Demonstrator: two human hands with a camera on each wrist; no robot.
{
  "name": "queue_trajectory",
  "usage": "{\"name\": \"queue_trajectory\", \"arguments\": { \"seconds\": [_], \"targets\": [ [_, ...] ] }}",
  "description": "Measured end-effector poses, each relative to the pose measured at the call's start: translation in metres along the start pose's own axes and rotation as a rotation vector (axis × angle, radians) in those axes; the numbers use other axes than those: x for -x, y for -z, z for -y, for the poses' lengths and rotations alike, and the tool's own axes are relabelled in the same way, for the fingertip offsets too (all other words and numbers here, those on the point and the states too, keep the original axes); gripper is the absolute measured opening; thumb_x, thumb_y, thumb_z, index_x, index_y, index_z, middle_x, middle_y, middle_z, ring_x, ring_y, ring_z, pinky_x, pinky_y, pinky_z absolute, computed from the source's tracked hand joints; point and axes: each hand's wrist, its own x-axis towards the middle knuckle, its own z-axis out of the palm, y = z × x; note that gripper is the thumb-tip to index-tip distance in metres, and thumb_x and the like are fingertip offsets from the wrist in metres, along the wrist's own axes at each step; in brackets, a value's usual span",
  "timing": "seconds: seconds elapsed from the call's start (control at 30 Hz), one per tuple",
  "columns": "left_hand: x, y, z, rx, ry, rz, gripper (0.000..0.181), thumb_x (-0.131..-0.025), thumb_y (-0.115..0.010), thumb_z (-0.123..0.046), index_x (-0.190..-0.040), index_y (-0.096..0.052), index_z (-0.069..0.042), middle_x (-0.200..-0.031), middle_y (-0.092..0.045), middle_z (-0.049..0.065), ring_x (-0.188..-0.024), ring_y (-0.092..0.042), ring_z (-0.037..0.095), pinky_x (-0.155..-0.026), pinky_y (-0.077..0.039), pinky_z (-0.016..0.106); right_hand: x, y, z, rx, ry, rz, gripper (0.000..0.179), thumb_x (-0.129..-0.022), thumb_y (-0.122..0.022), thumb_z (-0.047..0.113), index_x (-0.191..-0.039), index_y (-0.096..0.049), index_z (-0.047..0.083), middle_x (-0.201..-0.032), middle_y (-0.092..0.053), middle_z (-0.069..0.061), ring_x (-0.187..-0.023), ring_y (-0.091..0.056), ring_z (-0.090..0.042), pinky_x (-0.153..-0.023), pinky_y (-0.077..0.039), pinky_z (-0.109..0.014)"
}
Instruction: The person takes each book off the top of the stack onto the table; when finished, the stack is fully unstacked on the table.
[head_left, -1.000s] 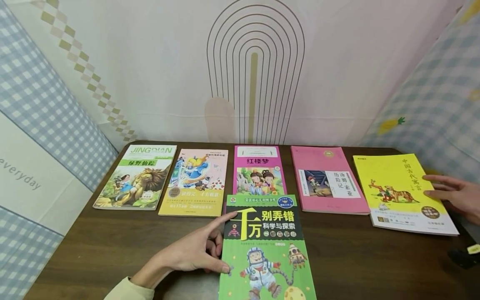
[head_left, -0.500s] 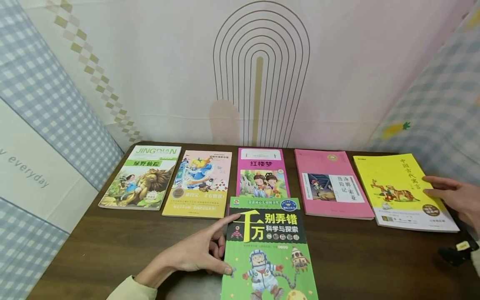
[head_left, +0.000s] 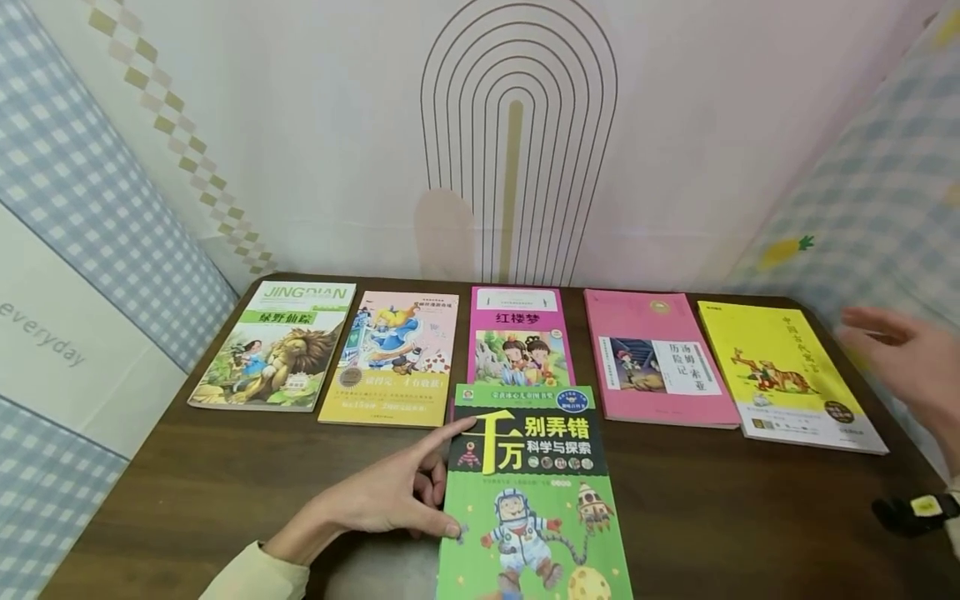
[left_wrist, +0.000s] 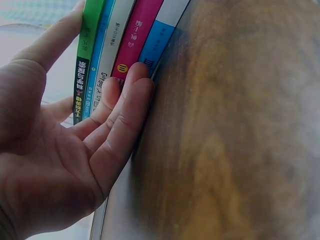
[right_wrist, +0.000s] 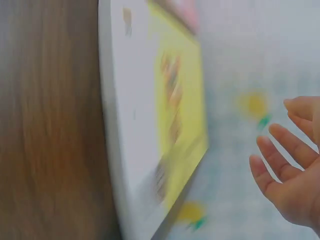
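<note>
My left hand (head_left: 382, 500) rests against the left side of a stack of books, topped by a green science book (head_left: 540, 508) with an astronaut on its cover. In the left wrist view, several spines show under the green one, among them a magenta book (left_wrist: 142, 25), and my fingers (left_wrist: 127, 110) lie along them. My right hand (head_left: 907, 358), blurred, is in the air just right of a yellow book (head_left: 772, 350) with a tiger picture. In the right wrist view its fingers are spread apart and loosely bent, holding nothing, away from the yellow book.
Along the back of the dark wooden table (head_left: 697, 517) lie, left to right, a lion-cover book (head_left: 277, 350), an Alice-style book (head_left: 390, 358), a magenta book (head_left: 517, 333) partly covered by the stack, and a pink book (head_left: 637, 317). A printed cloth (head_left: 337, 125) hangs behind.
My right hand has let go of the yellow book's right edge and lifted away. The yellow book sits slightly further left, closer to the pink one. My left hand stays at the stack.
</note>
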Motion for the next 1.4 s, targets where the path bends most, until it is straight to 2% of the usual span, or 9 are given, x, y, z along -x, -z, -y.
{"name": "queue_trajectory", "arguments": {
  "seconds": [0.1, 0.2, 0.27, 0.43, 0.7, 0.83, 1.0, 1.23, 1.4],
  "targets": [
    [0.001, 0.000, -0.002, -0.026, 0.007, -0.002, 0.107, -0.091, -0.086, -0.020, -0.168, -0.016, -0.043, -0.092, -0.061, 0.009, -0.067, -0.064, 0.015, -0.056, -0.058, 0.028, 0.026, -0.003, 0.038, 0.031, 0.153, -0.020, 0.060, -0.111, -0.048, 0.045, -0.158, -0.049, 0.008, -0.152, -0.056, -0.016, -0.120, -0.058, -0.008, -0.097, -0.051, -0.035],
    [0.002, -0.001, -0.004, -0.053, 0.023, -0.014, 0.100, -0.095, -0.082, -0.023, -0.167, -0.017, -0.046, -0.092, -0.060, 0.009, -0.068, -0.065, 0.017, -0.057, -0.061, 0.034, 0.050, -0.008, 0.070, 0.064, 0.256, -0.018, 0.049, -0.108, -0.059, 0.041, -0.144, -0.064, 0.008, -0.126, -0.066, 0.007, -0.087, -0.043, 0.018, -0.065, -0.041, -0.015],
    [0.003, -0.003, -0.005, -0.075, 0.029, -0.025, 0.096, -0.097, -0.079, -0.025, -0.167, -0.017, -0.046, -0.093, -0.059, 0.009, -0.067, -0.066, 0.019, -0.058, -0.062, 0.038, 0.066, -0.012, 0.086, 0.026, 0.324, 0.020, 0.044, -0.106, -0.066, 0.036, -0.139, -0.068, 0.007, -0.117, -0.064, 0.023, -0.083, -0.053, 0.018, -0.062, -0.046, -0.011],
    [0.003, -0.005, -0.009, -0.130, 0.033, -0.059, 0.096, -0.096, -0.081, -0.027, -0.167, -0.019, -0.047, -0.092, -0.061, 0.010, -0.066, -0.066, 0.020, -0.057, -0.062, 0.039, 0.103, -0.026, 0.111, -0.104, 0.433, 0.147, 0.035, -0.100, -0.076, 0.019, -0.134, -0.073, 0.011, -0.114, -0.065, 0.035, -0.084, -0.066, 0.005, -0.064, -0.053, -0.014],
    [0.005, -0.005, -0.012, -0.160, 0.041, -0.066, 0.100, -0.094, -0.083, -0.027, -0.168, -0.018, -0.045, -0.091, -0.063, 0.009, -0.065, -0.066, 0.019, -0.057, -0.061, 0.038, 0.140, -0.061, 0.130, -0.271, 0.554, 0.439, 0.036, -0.103, -0.068, 0.008, -0.139, -0.068, 0.013, -0.112, -0.078, 0.006, -0.089, -0.075, -0.014, -0.075, -0.064, -0.025],
    [0.007, -0.005, -0.013, -0.165, 0.038, -0.063, 0.102, -0.094, -0.083, -0.025, -0.168, -0.017, -0.043, -0.091, -0.062, 0.009, -0.066, -0.066, 0.019, -0.058, -0.062, 0.037, 0.153, -0.080, 0.131, -0.344, 0.516, 0.626, 0.040, -0.107, -0.064, 0.013, -0.146, -0.062, 0.011, -0.118, -0.075, -0.011, -0.096, -0.075, -0.020, -0.078, -0.065, -0.032],
    [0.010, -0.004, -0.013, -0.132, 0.041, -0.051, 0.103, -0.094, -0.083, -0.023, -0.169, -0.015, -0.043, -0.096, -0.060, 0.011, -0.072, -0.069, 0.023, -0.059, -0.063, 0.039, 0.164, -0.096, 0.129, -0.414, 0.444, 0.785, 0.048, -0.108, -0.063, 0.016, -0.154, -0.052, 0.007, -0.125, -0.071, -0.021, -0.096, -0.074, -0.024, -0.077, -0.065, -0.036],
    [0.019, -0.003, -0.009, -0.034, 0.024, -0.039, 0.100, -0.097, -0.079, -0.016, -0.170, -0.014, -0.036, -0.098, -0.058, 0.013, -0.076, -0.072, 0.024, -0.064, -0.064, 0.041, 0.172, -0.110, 0.130, -0.428, 0.418, 0.871, 0.049, -0.106, -0.066, 0.016, -0.154, -0.054, 0.016, -0.127, -0.070, -0.020, -0.085, -0.073, -0.027, -0.073, -0.065, -0.037],
    [0.028, -0.001, -0.005, -0.026, 0.006, -0.052, 0.098, -0.098, -0.078, -0.015, -0.171, -0.015, -0.032, -0.097, -0.056, 0.012, -0.073, -0.071, 0.021, -0.064, -0.063, 0.037, 0.175, -0.119, 0.133, -0.438, 0.397, 0.886, 0.051, -0.104, -0.069, 0.016, -0.152, -0.055, 0.012, -0.122, -0.069, -0.021, -0.081, -0.072, -0.026, -0.071, -0.065, -0.038]
  ]
}}
